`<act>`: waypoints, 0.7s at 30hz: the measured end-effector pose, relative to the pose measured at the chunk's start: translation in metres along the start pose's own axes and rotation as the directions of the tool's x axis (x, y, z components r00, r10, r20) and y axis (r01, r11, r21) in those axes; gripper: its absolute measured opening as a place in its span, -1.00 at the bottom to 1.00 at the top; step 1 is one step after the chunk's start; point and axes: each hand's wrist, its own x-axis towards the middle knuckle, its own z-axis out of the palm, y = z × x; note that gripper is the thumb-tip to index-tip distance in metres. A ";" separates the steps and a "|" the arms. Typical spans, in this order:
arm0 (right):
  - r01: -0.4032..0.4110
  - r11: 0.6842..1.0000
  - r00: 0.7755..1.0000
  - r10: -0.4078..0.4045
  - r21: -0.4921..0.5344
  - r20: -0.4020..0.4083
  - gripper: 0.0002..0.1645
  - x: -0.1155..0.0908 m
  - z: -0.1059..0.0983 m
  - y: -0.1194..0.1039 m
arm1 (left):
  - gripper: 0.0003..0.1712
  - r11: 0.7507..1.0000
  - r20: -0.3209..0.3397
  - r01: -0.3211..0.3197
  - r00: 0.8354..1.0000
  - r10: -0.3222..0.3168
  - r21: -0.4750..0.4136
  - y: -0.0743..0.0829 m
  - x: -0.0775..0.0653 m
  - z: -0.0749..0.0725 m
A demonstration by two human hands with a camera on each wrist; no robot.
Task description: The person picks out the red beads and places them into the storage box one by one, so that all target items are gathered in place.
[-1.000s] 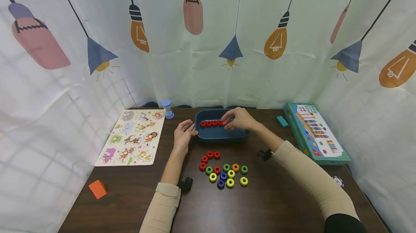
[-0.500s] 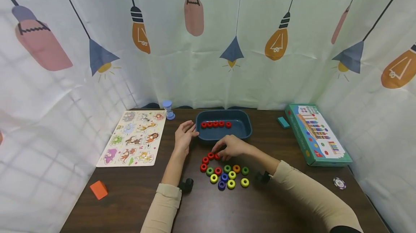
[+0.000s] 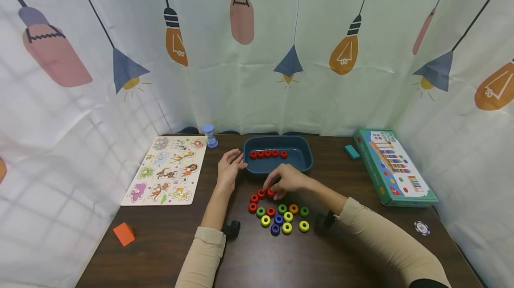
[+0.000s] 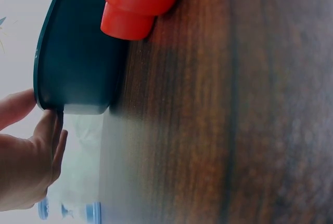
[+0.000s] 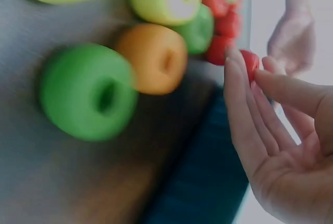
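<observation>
My right hand [image 3: 290, 179] pinches a red ring-shaped bead [image 5: 250, 63] between thumb and fingertips, just in front of the dark blue tray [image 3: 301, 156]. My left hand [image 3: 229, 170] touches the tray's left end, its fingers fairly straight against the outer wall and rim. Inside the tray, several red beads [image 3: 268, 154] lie in a row toward the left. Nearer me on the table are more loose beads: red [image 3: 252, 207], green [image 3: 304, 211], orange [image 3: 293, 209], blue [image 3: 279, 219] and yellow [image 3: 304, 226].
An animal puzzle board [image 3: 160, 176] and a blue hourglass [image 3: 210, 136] are at the left, with an orange block [image 3: 124, 234] nearer me. On the right are a green-edged toy box [image 3: 397, 167], a teal block [image 3: 352, 152] and a poker chip [image 3: 422, 228].
My right hand has come from over the tray down to the loose beads and taken a red one. One red bead it was at now lies at the row's right end. My left hand stays put.
</observation>
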 end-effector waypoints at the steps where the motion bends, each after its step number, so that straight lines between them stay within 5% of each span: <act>1: 0.005 1.000 1.000 -0.005 0.012 0.015 -0.77 0.000 -0.004 -0.004 | -0.26 1.000 0.001 0.000 1.000 0.000 -0.003 0.000 0.000 0.000; 12: -0.049 0.995 0.995 0.041 0.090 0.088 -0.72 0.043 -0.055 -0.043 | -0.23 1.000 0.003 0.015 1.000 -0.015 -0.001 0.001 -0.001 -0.001; 21: -0.127 0.992 0.990 0.126 0.012 0.056 -0.68 0.099 -0.061 -0.041 | -0.24 1.000 0.007 0.010 1.000 -0.010 0.005 0.001 -0.002 0.000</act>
